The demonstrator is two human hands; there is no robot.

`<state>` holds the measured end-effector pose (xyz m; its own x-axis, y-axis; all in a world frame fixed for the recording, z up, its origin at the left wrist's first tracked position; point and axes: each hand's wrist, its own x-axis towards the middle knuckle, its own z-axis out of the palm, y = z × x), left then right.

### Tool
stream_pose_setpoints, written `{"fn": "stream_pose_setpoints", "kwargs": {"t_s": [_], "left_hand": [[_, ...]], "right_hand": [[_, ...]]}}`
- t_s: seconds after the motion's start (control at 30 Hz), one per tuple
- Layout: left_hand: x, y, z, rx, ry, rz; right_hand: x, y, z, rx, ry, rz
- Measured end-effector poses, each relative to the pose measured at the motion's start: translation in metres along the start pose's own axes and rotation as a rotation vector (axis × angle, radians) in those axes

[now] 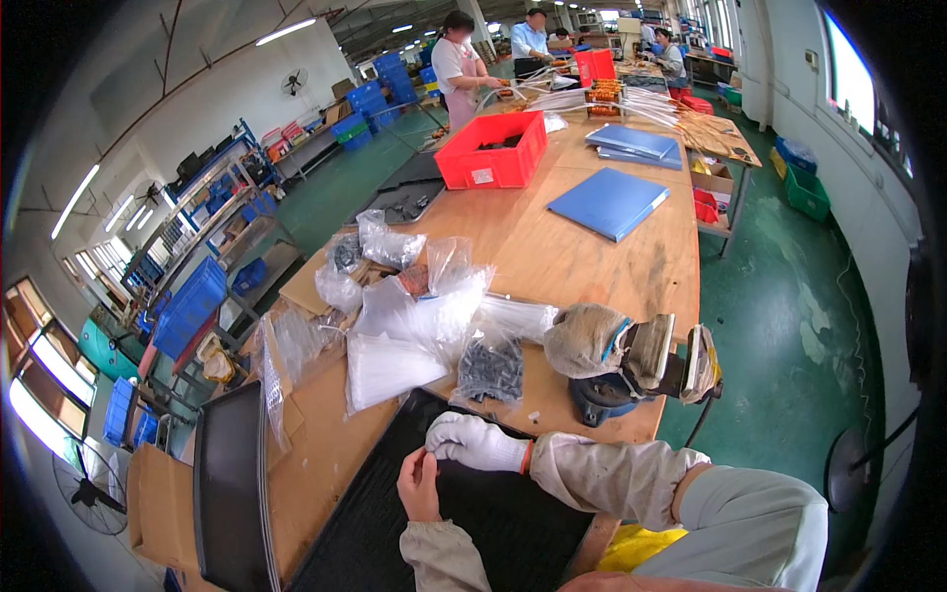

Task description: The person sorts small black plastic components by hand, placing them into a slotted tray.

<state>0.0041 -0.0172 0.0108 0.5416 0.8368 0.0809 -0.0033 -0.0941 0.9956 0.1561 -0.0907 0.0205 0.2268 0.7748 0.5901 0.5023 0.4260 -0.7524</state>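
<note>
My left hand (420,485) is bare, and my right hand (477,441) wears a white knit glove with an orange cuff. Their fingertips meet above a black ribbed tray (503,503) on the wooden bench. Both hands are closed in a pinch; whatever lies between the fingers is too small or hidden to make out. Just beyond the tray sit a clear bag of small dark parts (491,370) and clear bags of white cable ties (395,370). To the right of these stands a blue-based bench machine (602,397) with cloth wrapped around its head (587,340).
Farther along the bench are a red bin (491,153) with dark parts and blue folders (610,202). A black tray (232,483) leans at the left. Two people stand at the far end; others sit beyond. A pedestal fan (846,469) stands at the right.
</note>
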Motion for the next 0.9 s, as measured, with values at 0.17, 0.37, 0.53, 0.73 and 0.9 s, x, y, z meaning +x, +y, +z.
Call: {"fn": "stream_pose_setpoints", "kwargs": {"t_s": [0.17,0.37,0.53,0.73,0.9], "left_hand": [[0.001,-0.008,-0.009,0.059,0.018,0.056],[0.012,0.007,-0.015,0.052,0.047,0.039],[0.013,0.017,-0.019,0.308,-0.102,0.112],[0.005,-0.006,-0.024,0.828,-0.063,0.341],[0.002,-0.002,-0.019,1.003,-0.050,0.340]], "right_hand": [[0.001,-0.003,0.003,0.002,-0.035,0.002],[0.005,0.010,-0.005,-0.128,0.225,0.006],[0.018,0.001,-0.015,-0.224,0.332,0.001],[0.010,-0.001,-0.006,-0.308,0.229,0.004],[0.010,0.000,-0.013,-0.250,0.253,0.039]]}}
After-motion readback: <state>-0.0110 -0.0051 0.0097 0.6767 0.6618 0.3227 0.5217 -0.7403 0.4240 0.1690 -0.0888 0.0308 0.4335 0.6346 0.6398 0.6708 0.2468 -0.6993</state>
